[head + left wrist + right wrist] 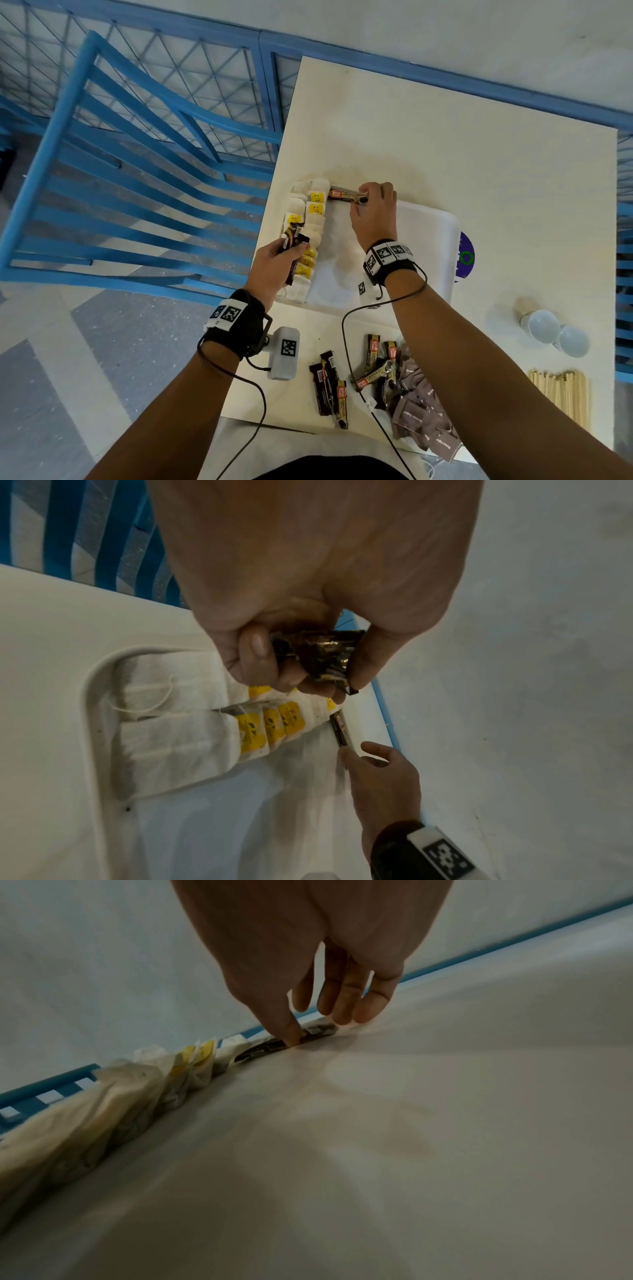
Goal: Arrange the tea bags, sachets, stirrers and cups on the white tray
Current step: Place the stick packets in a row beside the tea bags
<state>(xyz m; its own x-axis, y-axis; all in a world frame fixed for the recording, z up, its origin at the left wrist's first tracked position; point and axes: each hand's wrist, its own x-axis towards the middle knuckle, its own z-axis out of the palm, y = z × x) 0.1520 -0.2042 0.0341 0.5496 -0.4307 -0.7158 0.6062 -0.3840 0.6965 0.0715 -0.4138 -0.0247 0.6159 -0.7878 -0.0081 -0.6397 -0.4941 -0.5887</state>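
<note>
The white tray (428, 240) lies mid-table, with tea bags (315, 205) bearing yellow tags lined along its left side. My right hand (366, 198) is at the tray's far edge and pinches the end of one dark coffee sachet (344, 196), which lies flat against the rim beside the tea bags. In the right wrist view the thumb presses on the sachet (270, 1047). My left hand (296, 248) hovers over the tea bag row (192, 737) and grips a bundle of dark sachets (322, 653).
On the near part of the table lie loose coffee sachets (330, 380), a heap of brown sachets (424, 418) and wooden stirrers (561, 394). Two white cups (555, 330) lie at the right. A blue chair (137, 171) stands left of the table.
</note>
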